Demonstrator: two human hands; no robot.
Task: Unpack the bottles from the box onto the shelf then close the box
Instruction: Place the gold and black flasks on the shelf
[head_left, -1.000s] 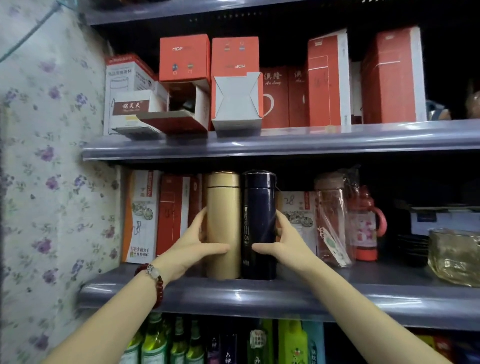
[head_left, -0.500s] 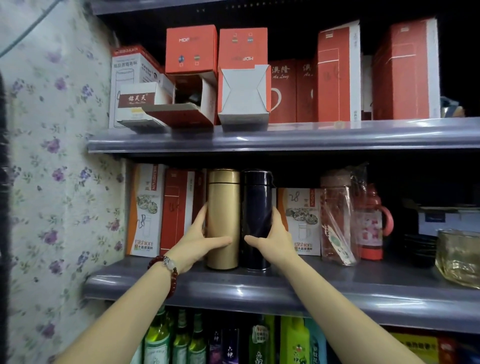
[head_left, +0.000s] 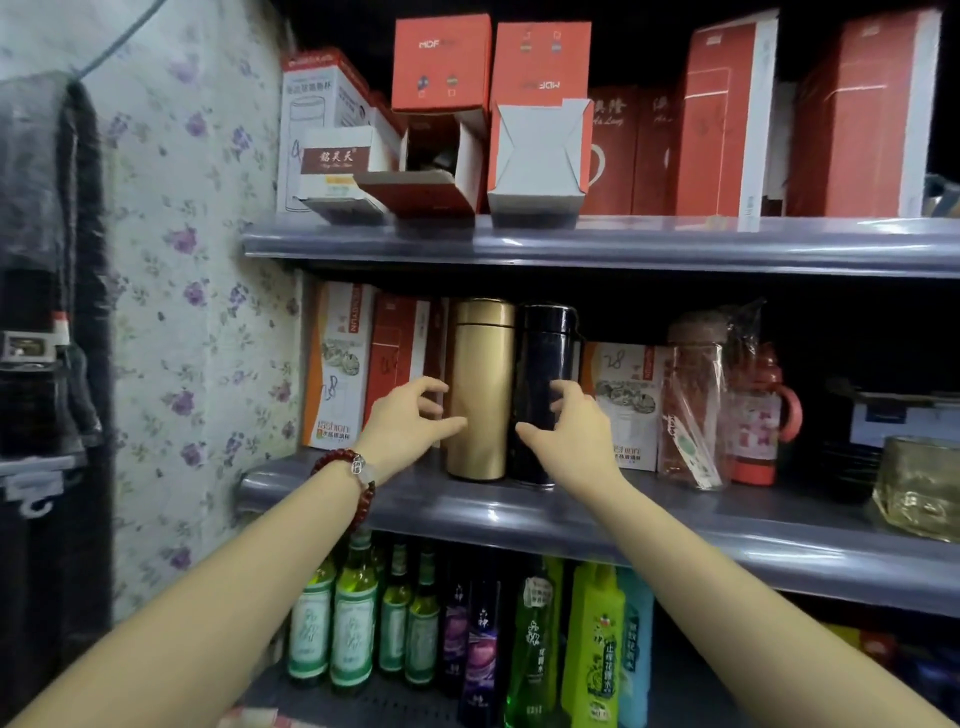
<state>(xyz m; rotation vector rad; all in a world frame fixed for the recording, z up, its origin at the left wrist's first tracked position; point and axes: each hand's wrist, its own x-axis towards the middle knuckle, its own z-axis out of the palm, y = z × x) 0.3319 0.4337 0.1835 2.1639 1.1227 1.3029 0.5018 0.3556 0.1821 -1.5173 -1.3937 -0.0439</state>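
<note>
A gold bottle (head_left: 480, 387) and a dark navy bottle (head_left: 545, 364) stand upright, side by side, on the middle grey shelf (head_left: 519, 514). My left hand (head_left: 408, 423) hovers just left of the gold bottle, fingers curled and apart, thumb tip close to its side. In front of the navy bottle's lower half, my right hand (head_left: 569, 434) has its fingers loosely spread and grips nothing. On the upper shelf (head_left: 623, 244) lie two red boxes with open flaps, the left box (head_left: 441, 171) and the right box (head_left: 540, 156).
Red and white cartons stand behind and beside the bottles. To the right are a wrapped clear bottle (head_left: 696, 395), a red kettle-shaped flask (head_left: 761, 415) and a glass bowl (head_left: 919, 488). Green and purple bottles (head_left: 358, 623) fill the lower shelf. A floral wall (head_left: 197, 312) closes the left side.
Both hands held the bottles' sides while pushing them back on the shelf; now they have let go and drawn back slightly, fingers loosened. The camera view has shifted left.
</note>
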